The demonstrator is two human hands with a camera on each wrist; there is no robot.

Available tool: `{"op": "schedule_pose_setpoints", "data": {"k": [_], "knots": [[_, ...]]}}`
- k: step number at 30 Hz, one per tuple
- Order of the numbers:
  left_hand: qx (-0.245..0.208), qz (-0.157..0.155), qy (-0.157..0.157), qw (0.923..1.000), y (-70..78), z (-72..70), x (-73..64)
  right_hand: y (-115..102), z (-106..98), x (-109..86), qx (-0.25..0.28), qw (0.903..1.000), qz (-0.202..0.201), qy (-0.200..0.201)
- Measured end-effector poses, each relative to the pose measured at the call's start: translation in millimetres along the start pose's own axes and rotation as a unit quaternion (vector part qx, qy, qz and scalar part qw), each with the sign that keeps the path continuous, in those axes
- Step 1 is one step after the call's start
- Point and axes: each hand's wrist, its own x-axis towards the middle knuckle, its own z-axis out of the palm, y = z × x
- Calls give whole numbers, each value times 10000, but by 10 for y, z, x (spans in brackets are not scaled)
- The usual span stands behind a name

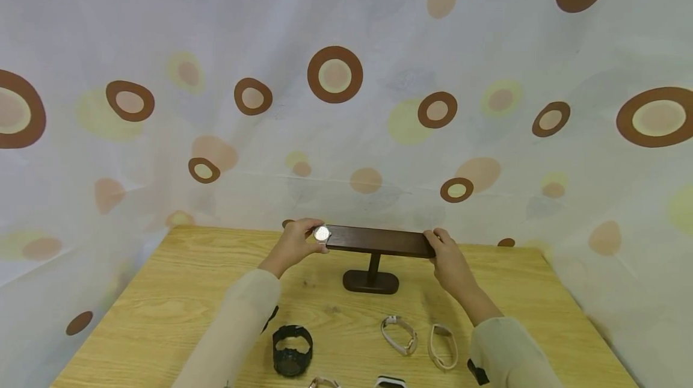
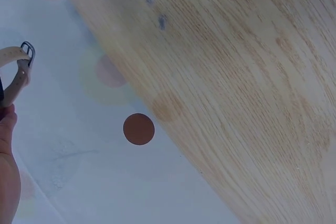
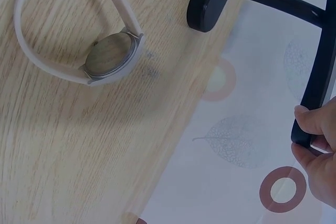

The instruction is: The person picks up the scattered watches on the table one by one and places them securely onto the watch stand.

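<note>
A dark wooden watch stand has a horizontal bar on a short post and an oblong base. My left hand holds a wristwatch with a bright round face at the bar's left end. In the left wrist view, the pale strap of that watch hangs as a buckled loop, with a fingertip against it. At the other end, my right hand pinches the bar between thumb and fingers, also seen in the right wrist view, where the bar shows black.
Nearer me on the wooden table lie a black watch, a pale-strapped watch and a cream-strapped one. Parts of more watches show at the bottom edge. A patterned sheet hangs behind the table.
</note>
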Motion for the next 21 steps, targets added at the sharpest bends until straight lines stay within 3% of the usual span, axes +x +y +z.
{"op": "schedule_pose_setpoints", "data": {"k": [5, 21], "knots": [[325, 77, -13, 9994, 7, -6, 17, -7, 2, 3, 11, 10000, -6, 11], [426, 56, -226, 9988, 50, -14, 28, 11, -3, 38, 14, 9999, -156, 39]]}}
